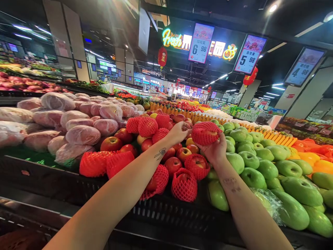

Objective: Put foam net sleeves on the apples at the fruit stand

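My right hand (216, 150) holds up a red apple (213, 133) wrapped in a red foam net (201, 133), above the display. Just left of it, my left hand (179, 133) has its fingers curled over the apples; whether anything is between them I cannot make out. Below both hands lie bare red apples (173, 166). Several more netted apples surround them, one of them a netted apple (184, 184) at the front edge.
Wrapped pinkish fruits (83, 134) are heaped on the left. Green apples (253, 177) fill the right side, with crumpled clear plastic (269, 205) among them. A black slotted crate edge (171, 215) runs along the front. Price screens (201, 43) hang overhead.
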### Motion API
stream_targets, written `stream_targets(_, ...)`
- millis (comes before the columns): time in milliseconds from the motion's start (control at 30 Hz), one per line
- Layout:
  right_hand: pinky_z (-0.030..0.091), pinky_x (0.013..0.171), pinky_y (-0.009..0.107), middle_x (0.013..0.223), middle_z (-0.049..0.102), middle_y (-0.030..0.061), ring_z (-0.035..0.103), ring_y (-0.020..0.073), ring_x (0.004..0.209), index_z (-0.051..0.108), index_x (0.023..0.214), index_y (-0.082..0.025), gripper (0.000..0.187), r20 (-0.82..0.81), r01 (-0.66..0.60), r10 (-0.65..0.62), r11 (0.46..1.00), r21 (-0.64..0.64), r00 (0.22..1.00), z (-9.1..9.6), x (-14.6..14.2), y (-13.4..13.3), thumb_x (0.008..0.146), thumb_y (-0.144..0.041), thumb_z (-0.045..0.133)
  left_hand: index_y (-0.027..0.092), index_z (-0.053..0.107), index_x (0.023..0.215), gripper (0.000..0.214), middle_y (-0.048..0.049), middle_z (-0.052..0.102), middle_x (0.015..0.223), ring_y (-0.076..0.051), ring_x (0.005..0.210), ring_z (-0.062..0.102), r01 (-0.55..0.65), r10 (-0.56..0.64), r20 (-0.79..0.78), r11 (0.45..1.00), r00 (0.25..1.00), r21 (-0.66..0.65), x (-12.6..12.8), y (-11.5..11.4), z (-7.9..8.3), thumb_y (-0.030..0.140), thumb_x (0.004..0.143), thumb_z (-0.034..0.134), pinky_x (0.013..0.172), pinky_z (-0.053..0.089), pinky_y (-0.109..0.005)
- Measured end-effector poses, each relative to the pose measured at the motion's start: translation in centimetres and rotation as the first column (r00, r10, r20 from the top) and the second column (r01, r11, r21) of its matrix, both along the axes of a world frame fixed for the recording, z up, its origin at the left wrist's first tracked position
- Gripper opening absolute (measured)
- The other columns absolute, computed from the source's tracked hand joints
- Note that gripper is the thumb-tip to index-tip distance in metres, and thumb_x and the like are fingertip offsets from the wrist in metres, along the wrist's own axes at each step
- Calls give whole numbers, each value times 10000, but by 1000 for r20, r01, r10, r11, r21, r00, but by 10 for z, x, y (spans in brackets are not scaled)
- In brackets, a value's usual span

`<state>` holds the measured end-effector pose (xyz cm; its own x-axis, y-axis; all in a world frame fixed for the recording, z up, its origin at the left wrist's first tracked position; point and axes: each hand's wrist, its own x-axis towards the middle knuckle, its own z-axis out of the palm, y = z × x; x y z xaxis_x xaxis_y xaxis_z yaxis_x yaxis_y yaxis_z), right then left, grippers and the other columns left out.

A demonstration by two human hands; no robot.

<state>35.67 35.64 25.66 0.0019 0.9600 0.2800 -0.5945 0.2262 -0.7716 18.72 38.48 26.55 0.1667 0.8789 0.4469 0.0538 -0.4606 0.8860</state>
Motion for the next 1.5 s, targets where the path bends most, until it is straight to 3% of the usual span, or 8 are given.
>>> stream_targets(133,588,813,403,1127,732,14,652,247,1099,649,1030,-278,399,3,-11,11,998,62,1000,1,0,5,704,-499,714,174,427,1410,903,-187,437,1499,-339,1433,390,152,-15,-293,878,956,454,2,-2,-7,105,580,777,1186,352,-501)
stream_targets(233,578,867,415,1128,731,0,644,242,1125,643,998,-285,342,48,-82,79,994,74,996,2,-4,0,701,-429,729,176,310,1509,1026,-199,344,1585,-348,1506,287,230,-31,-351,809,936,541,3,-6,-7,185,620,822,1248,254,-510)
stream_targets(400,559,939,416,1029,733,-12,638,243,1113,643,910,-275,304,90,-238,232,969,61,969,11,-7,-15,617,-311,714,181,469,1383,816,-168,556,1412,-321,1316,526,167,44,-333,799,942,578,-2,-9,0,226,651,827,1153,391,-466)
stream_targets(533,568,855,324,891,696,-35,656,188,933,636,851,-258,280,116,-91,80,992,90,990,15,-6,-13,672,-400,798,187,466,1400,855,-177,525,1439,-343,1341,495,197,107,-427,770,898,607,-5,-11,5,119,609,785,1149,386,-494)
stream_targets(733,526,663,231,822,693,-63,612,108,713,639,776,-241,299,95,1,-12,993,114,995,7,-4,-4,642,-345,886,187,388,1480,940,-206,449,1518,-349,1426,426,290,23,-453,739,891,608,-6,-7,2,229,657,840,1210,317,-504)
stream_targets(933,542,646,254,746,703,-61,619,115,667,598,679,-222,337,-25,75,-74,997,20,997,-1,-6,3,605,-296,918,158,214,1575,1238,-245,239,1640,-398,1532,229,326,-76,-513,848,855,417,-4,-4,-6,448,594,911,1255,216,-548)
stream_targets(1167,537,683,287,739,683,-54,619,130,685,613,695,-219,274,-43,130,-129,991,24,991,-5,-1,14,665,-268,880,160,308,1542,1164,-227,402,1563,-395,1425,429,255,-3,-470,844,883,473,5,-3,-3,346,565,913,1208,317,-547)
stream_targets(1500,518,673,239,814,693,-65,619,108,737,670,780,-240,344,71,57,-68,988,145,995,11,6,1,582,-360,924,193,479,1399,992,-192,484,1482,-389,1411,426,294,-122,-339,801,933,522,4,-15,0,380,541,941,1219,286,-542)
